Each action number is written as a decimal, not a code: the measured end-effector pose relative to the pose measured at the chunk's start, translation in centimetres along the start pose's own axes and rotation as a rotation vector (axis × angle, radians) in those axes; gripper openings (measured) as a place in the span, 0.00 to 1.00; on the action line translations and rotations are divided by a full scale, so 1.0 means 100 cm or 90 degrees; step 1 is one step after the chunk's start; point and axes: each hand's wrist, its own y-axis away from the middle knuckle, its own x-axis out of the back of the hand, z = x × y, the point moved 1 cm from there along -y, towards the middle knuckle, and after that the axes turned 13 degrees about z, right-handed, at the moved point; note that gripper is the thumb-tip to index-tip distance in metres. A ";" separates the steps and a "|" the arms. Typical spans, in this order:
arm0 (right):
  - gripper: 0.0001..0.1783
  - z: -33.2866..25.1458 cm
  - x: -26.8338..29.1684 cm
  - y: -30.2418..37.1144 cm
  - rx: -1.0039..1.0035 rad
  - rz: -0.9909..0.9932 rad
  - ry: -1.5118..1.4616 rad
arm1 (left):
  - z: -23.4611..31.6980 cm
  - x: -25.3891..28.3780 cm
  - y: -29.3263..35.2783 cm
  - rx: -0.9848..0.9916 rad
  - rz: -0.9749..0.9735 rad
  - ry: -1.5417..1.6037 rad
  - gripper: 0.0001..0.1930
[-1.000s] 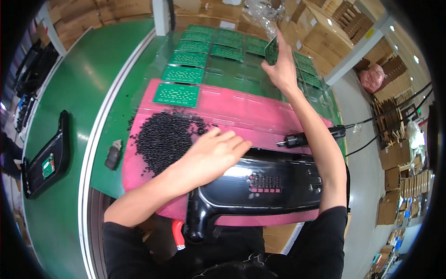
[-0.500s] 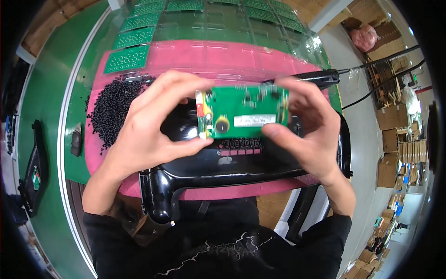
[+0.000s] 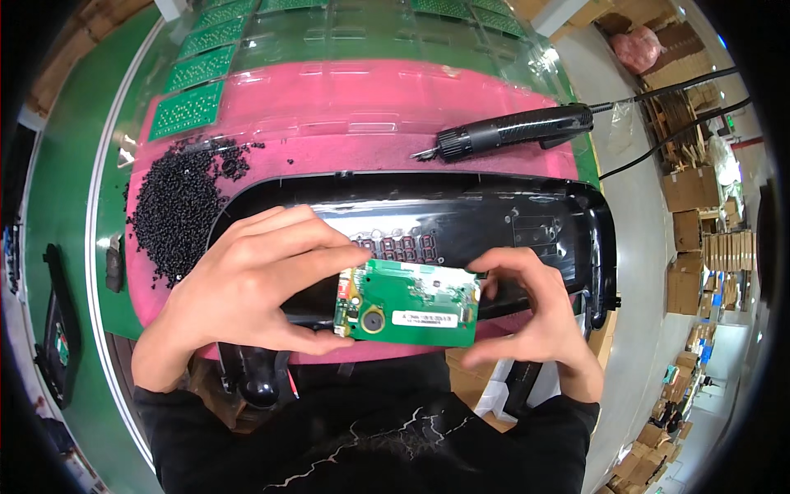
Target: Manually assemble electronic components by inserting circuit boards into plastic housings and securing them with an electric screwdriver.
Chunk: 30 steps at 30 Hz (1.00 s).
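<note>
My left hand (image 3: 247,284) grips the left edge of a green circuit board (image 3: 428,288), fingers on its top corner and thumb at its bottom corner. Curled around the board's right end is my right hand (image 3: 535,305), its thumb by the lower corner. The board's upward side carries a white label, a round black part and red and yellow parts along the left edge. Beneath it lies a glossy black plastic housing (image 3: 485,193), hollow side up, with a row of digit-shaped openings (image 3: 403,244). The board and my hands hide part of the housing.
A black electric screwdriver (image 3: 510,132) with a cable lies beyond the housing on the pink mat (image 3: 329,90). Small black screws (image 3: 173,206) are heaped at left. Behind, clear trays hold green boards (image 3: 185,111). Another black housing (image 3: 58,329) is at far left.
Both hands have brought the circuit board down, closer to my body. The housing's far side and the screwdriver now show more fully.
</note>
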 end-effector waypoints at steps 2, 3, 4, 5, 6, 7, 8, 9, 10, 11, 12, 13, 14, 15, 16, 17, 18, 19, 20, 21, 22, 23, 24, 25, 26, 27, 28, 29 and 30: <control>0.34 0.009 -0.002 -0.012 0.194 0.092 0.143 | -0.001 -0.001 -0.002 0.023 -0.015 -0.009 0.32; 0.33 0.013 -0.002 -0.018 0.218 0.108 0.155 | -0.003 -0.003 -0.002 0.043 -0.007 -0.035 0.32; 0.32 0.016 -0.003 -0.023 0.222 0.102 0.169 | -0.004 -0.004 -0.001 0.068 0.001 -0.063 0.33; 0.32 0.020 -0.004 -0.029 0.240 0.106 0.182 | -0.005 -0.004 0.001 0.089 -0.032 -0.090 0.34; 0.31 0.024 -0.006 -0.032 0.258 0.110 0.194 | -0.005 -0.005 0.000 0.093 -0.033 -0.092 0.34; 0.31 0.027 -0.007 -0.033 0.240 0.101 0.193 | -0.004 -0.007 -0.001 0.106 -0.044 -0.130 0.33; 0.31 0.027 -0.008 -0.033 0.236 0.098 0.189 | -0.004 -0.009 -0.002 0.119 -0.056 -0.167 0.33; 0.31 0.026 -0.008 -0.034 0.241 0.105 0.210 | -0.003 -0.009 -0.003 0.124 -0.061 -0.166 0.33; 0.31 0.025 -0.008 -0.034 0.245 0.111 0.230 | -0.002 -0.010 -0.005 0.130 -0.067 -0.176 0.33; 0.30 0.026 -0.008 -0.033 0.234 0.107 0.232 | -0.002 -0.010 -0.006 0.136 -0.073 -0.186 0.33; 0.30 0.027 -0.009 -0.033 0.227 0.106 0.229 | -0.002 -0.010 -0.006 0.139 -0.079 -0.183 0.33; 0.30 0.028 -0.009 -0.034 0.232 0.104 0.230 | -0.001 -0.011 -0.006 0.143 -0.082 -0.190 0.33; 0.30 0.029 -0.009 -0.034 0.238 0.101 0.233 | 0.000 -0.011 -0.006 0.146 -0.084 -0.197 0.33; 0.30 0.029 -0.009 -0.034 0.233 0.100 0.230 | 0.000 -0.011 -0.007 0.149 -0.088 -0.195 0.33; 0.30 0.029 -0.009 -0.034 0.226 0.095 0.235 | 0.000 -0.011 -0.007 0.149 -0.094 -0.203 0.33; 0.30 0.029 -0.009 -0.035 0.219 0.090 0.240 | -0.001 -0.012 -0.007 0.148 -0.100 -0.211 0.33; 0.30 0.029 -0.008 -0.034 0.217 0.090 0.239 | -0.001 -0.012 -0.008 0.149 -0.102 -0.210 0.33; 0.30 0.029 -0.008 -0.034 0.215 0.091 0.244 | 0.000 -0.012 -0.008 0.152 -0.104 -0.210 0.33; 0.30 0.029 -0.008 -0.034 0.214 0.093 0.249 | 0.000 -0.012 -0.008 0.154 -0.106 -0.210 0.33; 0.30 0.030 -0.008 -0.034 0.212 0.093 0.248 | -0.001 -0.012 -0.008 0.154 -0.108 -0.209 0.33; 0.30 0.029 -0.009 -0.034 0.210 0.093 0.249 | 0.000 -0.012 -0.008 0.152 -0.102 -0.208 0.34; 0.30 0.029 -0.009 -0.034 0.209 0.092 0.249 | 0.000 -0.013 -0.007 0.149 -0.097 -0.208 0.34; 0.30 0.029 -0.009 -0.033 0.209 0.093 0.249 | 0.000 -0.012 -0.007 0.149 -0.098 -0.207 0.34; 0.30 0.029 -0.009 -0.033 0.211 0.091 0.252 | 0.000 -0.012 -0.007 0.148 -0.099 -0.209 0.34; 0.30 0.029 -0.009 -0.033 0.213 0.090 0.256 | 0.000 -0.012 -0.007 0.146 -0.100 -0.211 0.33; 0.30 0.030 -0.009 -0.033 0.213 0.090 0.255 | 0.000 -0.012 -0.007 0.146 -0.100 -0.212 0.33; 0.30 0.030 -0.009 -0.033 0.210 0.089 0.255 | 0.000 -0.012 -0.007 0.150 -0.106 -0.211 0.33; 0.29 0.030 -0.010 -0.033 0.208 0.089 0.255 | 0.000 -0.012 -0.007 0.153 -0.112 -0.211 0.33; 0.29 0.029 -0.010 -0.033 0.210 0.087 0.255 | 0.000 -0.011 -0.007 0.155 -0.111 -0.212 0.33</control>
